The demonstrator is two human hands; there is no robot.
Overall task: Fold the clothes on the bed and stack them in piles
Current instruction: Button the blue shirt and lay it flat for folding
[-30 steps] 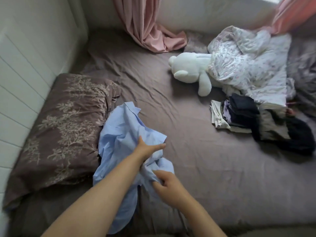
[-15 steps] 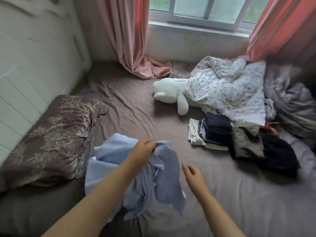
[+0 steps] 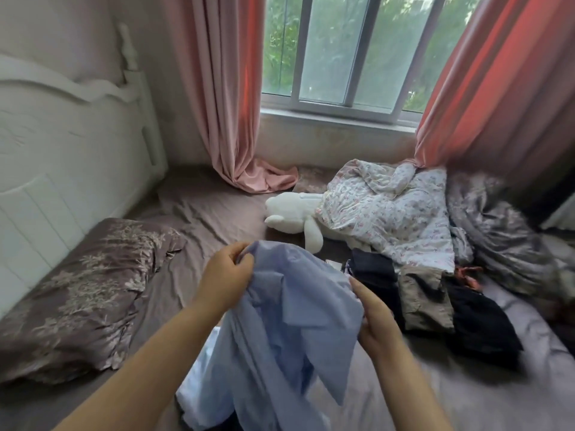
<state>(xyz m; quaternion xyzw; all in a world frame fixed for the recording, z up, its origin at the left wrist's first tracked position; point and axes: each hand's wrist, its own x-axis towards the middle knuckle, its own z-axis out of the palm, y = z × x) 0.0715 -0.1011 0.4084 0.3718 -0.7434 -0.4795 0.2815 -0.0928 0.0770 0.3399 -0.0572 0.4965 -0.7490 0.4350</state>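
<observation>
While hands grip, crumpled blue shirt (image 3: 289, 309) hangs.

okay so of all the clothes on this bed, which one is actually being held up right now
The light blue shirt. The left hand and right hand both grip it, while the dark clothes and olive garment lie on the bed.

light blue shirt (image 3: 280, 321), floral white quilt (image 3: 389, 213), pink curtains (image 3: 224, 104).

Blue shirt (image 3: 280, 321) between both hands
</observation>
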